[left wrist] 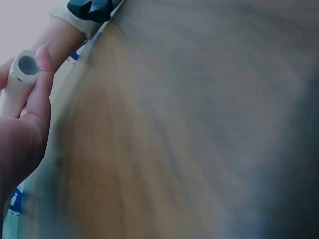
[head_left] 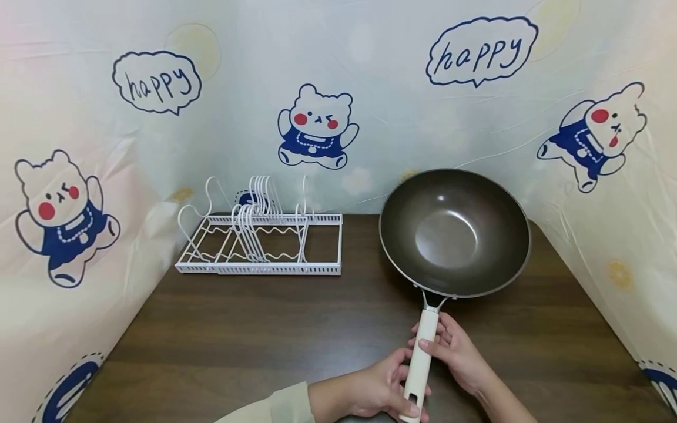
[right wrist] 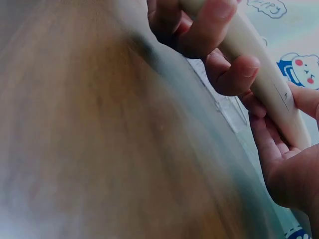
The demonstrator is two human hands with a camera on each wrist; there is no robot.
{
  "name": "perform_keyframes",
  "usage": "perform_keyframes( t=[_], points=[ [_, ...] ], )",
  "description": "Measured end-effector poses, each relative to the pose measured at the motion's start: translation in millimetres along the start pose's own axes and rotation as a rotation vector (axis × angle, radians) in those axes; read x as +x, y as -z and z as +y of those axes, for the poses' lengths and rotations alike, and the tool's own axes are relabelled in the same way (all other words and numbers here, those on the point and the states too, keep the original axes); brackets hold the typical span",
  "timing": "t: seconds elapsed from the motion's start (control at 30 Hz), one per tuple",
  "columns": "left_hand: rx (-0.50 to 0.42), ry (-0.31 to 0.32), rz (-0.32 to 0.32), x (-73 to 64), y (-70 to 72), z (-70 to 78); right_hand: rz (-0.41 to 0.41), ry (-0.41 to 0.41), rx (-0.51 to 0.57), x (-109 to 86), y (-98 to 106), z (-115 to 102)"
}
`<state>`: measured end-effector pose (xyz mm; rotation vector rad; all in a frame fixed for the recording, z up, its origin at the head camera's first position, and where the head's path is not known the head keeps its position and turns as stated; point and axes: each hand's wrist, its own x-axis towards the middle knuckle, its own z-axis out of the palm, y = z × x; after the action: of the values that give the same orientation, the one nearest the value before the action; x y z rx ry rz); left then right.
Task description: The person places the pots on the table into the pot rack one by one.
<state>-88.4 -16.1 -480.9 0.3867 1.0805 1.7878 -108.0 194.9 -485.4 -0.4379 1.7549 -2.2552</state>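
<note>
A dark-coated wok (head_left: 453, 235) with a pale cream handle (head_left: 422, 355) is on the right in the head view, its inside facing up toward me. My left hand (head_left: 378, 385) grips the handle's lower end, near the hanging hole. Higher up, my right hand (head_left: 461, 355) holds the same handle, thumb lying across its top and fingers curled beneath. The handle (right wrist: 276, 94) slants through the right wrist view with fingers around it. In the left wrist view, its round end (left wrist: 26, 67) shows. I cannot tell whether the wok's base touches the table.
A white wire rack (head_left: 259, 268) with upright curved dividers stands at the back left of the brown wooden table (head_left: 275, 317). Pale cloth (head_left: 381, 64) printed with bears and "happy" bubbles hangs behind and along both sides.
</note>
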Motion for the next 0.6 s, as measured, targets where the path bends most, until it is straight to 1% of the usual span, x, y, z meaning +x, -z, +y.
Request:
perform_keyframes(
  t=[0.1,0.17,0.23,0.33,0.4,0.47,0.53,0.6],
  points=[
    [0.012,-0.038,-0.003,-2.3,1.3,-1.9,-0.018,0.043,-0.009,2.7,-2.3,-0.4],
    [-0.006,-0.055,-0.026,-3.4,2.4,-1.1,-0.03,0.065,-0.004,4.9,-3.3,-2.8],
    [-0.031,-0.054,-0.075,-5.6,5.5,0.6,-0.058,0.09,0.007,7.7,-4.8,-5.7],
    [-0.087,-0.027,-0.186,-10.2,14.5,3.4,-0.115,0.111,0.04,12.0,-8.7,-10.6],
    [-0.104,-0.019,-0.258,-13.3,20.1,5.3,-0.146,0.112,0.053,14.7,-11.7,-13.6],
    [-0.114,-0.024,-0.303,-15.6,23.4,7.2,-0.164,0.109,0.058,17.1,-14.4,-15.5],
    [-0.11,-0.039,-0.313,-17.2,24.3,8.7,-0.169,0.107,0.056,19.0,-16.7,-16.6],
    [-0.1,-0.045,-0.301,-18.7,24.0,10.0,-0.168,0.111,0.046,20.8,-18.8,-16.7]
  ],
)
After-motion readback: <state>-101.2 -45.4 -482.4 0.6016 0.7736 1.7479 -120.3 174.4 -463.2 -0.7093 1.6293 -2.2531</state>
